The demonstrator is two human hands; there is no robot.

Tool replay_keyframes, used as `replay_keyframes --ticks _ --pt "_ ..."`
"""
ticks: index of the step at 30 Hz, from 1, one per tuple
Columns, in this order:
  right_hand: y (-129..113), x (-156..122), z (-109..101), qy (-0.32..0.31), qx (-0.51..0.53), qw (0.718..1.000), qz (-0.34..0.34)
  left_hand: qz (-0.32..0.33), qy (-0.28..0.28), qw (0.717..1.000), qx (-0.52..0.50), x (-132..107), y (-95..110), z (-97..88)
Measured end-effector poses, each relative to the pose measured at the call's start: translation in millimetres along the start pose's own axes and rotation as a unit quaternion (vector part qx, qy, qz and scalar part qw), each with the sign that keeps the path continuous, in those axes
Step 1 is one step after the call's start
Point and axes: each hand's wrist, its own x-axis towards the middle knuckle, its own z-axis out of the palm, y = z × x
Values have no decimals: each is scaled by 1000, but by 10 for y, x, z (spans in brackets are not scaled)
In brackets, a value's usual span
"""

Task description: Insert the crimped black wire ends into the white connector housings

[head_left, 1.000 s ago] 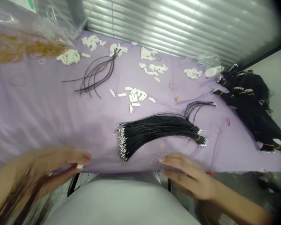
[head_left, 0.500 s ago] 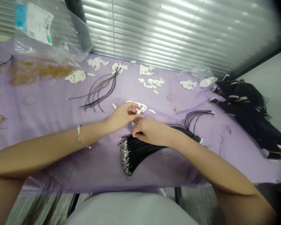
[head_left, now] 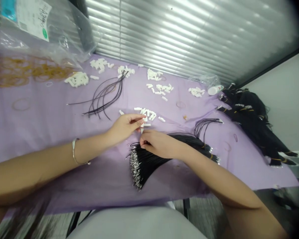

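My left hand (head_left: pixel 126 127) pinches a small white plastic piece (head_left: pixel 142 128), shaped like a connector housing, between thumb and fingers. Right beside it, my right hand (head_left: pixel 158 142) is closed, its thumb and forefinger pressed together just below the white piece. Whatever those right fingers hold is hidden. Under and beside the right hand lies a thick bundle of black wires (head_left: pixel 151 162) with silvery metal tips fanned out at the left end. Just beyond the fingers is a small pile of loose white pieces (head_left: pixel 151 114).
Further piles of white pieces (head_left: pixel 77 79) lie along the back of the purple-covered table (head_left: pixel 52 116). Several loose black wires (head_left: pixel 106 99) lie left of centre. Rubber bands (head_left: pixel 35 71) and a clear plastic bag (head_left: pixel 62 43) are at back left. Tied black wire bundles (head_left: pixel 254 122) lie at right.
My left fingers have closed on a white piece and come down slightly toward my right hand. My right hand stays over the wire bundle. The view has shifted a little.
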Motion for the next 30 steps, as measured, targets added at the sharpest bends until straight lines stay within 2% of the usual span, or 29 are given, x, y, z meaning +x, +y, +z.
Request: replay_keyframes --ticks 6,12,16,21,24,30 --pt "22 -162 103 116 104 988 25 -50 12 995 -90 -49 7 7" --pt "138 -177 195 229 259 938 33 -92 21 981 -167 -167 27 103" --pt "177 -165 225 291 310 905 33 -118 7 970 -210 -188 -3 114" --pt "162 -192 211 354 310 881 55 -104 12 968 -229 -158 -53 73" --pt "159 -207 215 364 272 888 70 -97 9 970 -223 -165 -58 67" --pt "168 -216 251 374 232 897 47 -109 -28 968 -224 -183 -2 69"
